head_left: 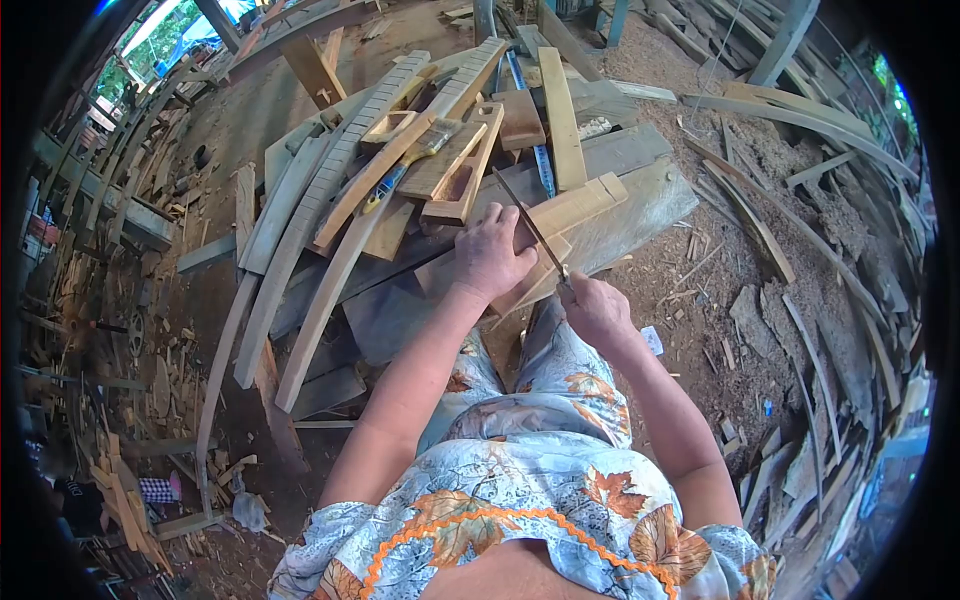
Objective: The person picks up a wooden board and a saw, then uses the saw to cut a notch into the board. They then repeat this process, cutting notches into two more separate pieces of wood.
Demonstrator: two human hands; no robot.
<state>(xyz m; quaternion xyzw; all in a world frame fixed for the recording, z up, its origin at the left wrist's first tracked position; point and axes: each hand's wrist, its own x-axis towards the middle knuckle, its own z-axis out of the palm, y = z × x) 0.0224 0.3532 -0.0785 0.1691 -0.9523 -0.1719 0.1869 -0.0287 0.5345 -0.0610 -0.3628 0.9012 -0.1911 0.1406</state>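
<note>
My right hand (598,308) is closed round the handle of a narrow saw (530,222), whose thin blade slants up and left across a light wooden block (578,205). My left hand (489,248) presses on the wood just left of the blade, fingers bent over it; part of the block is hidden under them. Beneath lies a wide grey plank (655,205). Beyond my left hand are hollowed wooden pieces (463,185), a paintbrush (432,140) and a blue strip tool (543,170).
Long curved beams (290,245) lie at the left of the work surface. A straight light board (562,115) points away from me. Scrap planks (765,235) and sawdust cover the ground at right, with more offcuts at left. A post (785,42) stands at the back right.
</note>
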